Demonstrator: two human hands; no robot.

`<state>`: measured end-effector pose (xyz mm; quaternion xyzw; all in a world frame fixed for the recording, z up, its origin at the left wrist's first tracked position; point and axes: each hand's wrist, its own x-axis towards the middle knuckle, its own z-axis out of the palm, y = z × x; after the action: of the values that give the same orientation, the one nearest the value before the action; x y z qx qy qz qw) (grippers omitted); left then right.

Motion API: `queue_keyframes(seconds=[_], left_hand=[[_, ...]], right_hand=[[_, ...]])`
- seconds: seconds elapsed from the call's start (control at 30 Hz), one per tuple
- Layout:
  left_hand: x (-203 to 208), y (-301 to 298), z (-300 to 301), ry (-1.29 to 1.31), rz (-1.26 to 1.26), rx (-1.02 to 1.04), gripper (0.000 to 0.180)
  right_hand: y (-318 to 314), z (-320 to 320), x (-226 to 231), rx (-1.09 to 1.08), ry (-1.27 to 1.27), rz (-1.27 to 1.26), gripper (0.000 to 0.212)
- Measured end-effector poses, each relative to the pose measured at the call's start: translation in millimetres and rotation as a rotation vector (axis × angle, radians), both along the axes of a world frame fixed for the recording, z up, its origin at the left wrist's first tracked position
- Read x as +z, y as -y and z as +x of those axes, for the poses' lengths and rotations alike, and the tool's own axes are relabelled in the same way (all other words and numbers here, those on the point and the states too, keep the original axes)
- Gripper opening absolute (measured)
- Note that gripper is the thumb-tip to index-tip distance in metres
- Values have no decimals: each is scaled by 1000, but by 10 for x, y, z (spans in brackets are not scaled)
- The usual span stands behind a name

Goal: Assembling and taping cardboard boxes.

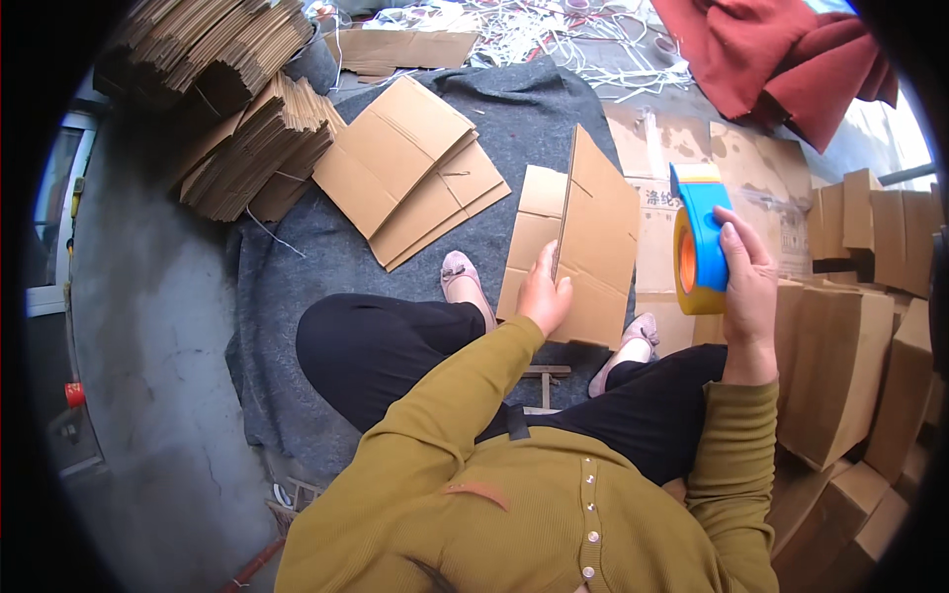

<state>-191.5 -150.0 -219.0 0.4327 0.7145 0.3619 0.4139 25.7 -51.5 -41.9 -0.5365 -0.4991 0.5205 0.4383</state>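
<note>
My left hand point(544, 294) grips the near edge of a partly unfolded cardboard box point(601, 232), with one panel standing up and another lying to its left. In my right hand point(748, 282) is a blue tape dispenser point(704, 222) carrying a yellow roll of tape with an orange core. It is held up to the right of the box, apart from it. Flat folded cartons point(415, 148) lie overlapping on a dark grey cloth point(297, 267) ahead on the left.
Tied stacks of flat cardboard point(267, 148) rise at the far left beside a grey wall point(148, 346). Made-up boxes point(835, 366) crowd my right side. White strapping scraps point(554, 35) and a red cloth point(781, 59) lie at the back. A stained cardboard sheet point(761, 188) covers the floor beyond my right hand.
</note>
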Motion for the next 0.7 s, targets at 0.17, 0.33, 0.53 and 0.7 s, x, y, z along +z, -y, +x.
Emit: queue_keyframes(seconds=[0.17,0.33,0.53,0.7], left_hand=[[660,396,31,-242,209,-69,65],[448,537,252,-149,115,-145,66],[51,68,53,232,-58,-19,70],[380,27,-4,618,-233,6,74]], right_hand=[[34,-317,-389,238,881,23,31],[144,-739,-575,590,1031,-191,58],[68,-680,-816,643,920,-205,61],[-18,-482,-939,579,863,-220,57]])
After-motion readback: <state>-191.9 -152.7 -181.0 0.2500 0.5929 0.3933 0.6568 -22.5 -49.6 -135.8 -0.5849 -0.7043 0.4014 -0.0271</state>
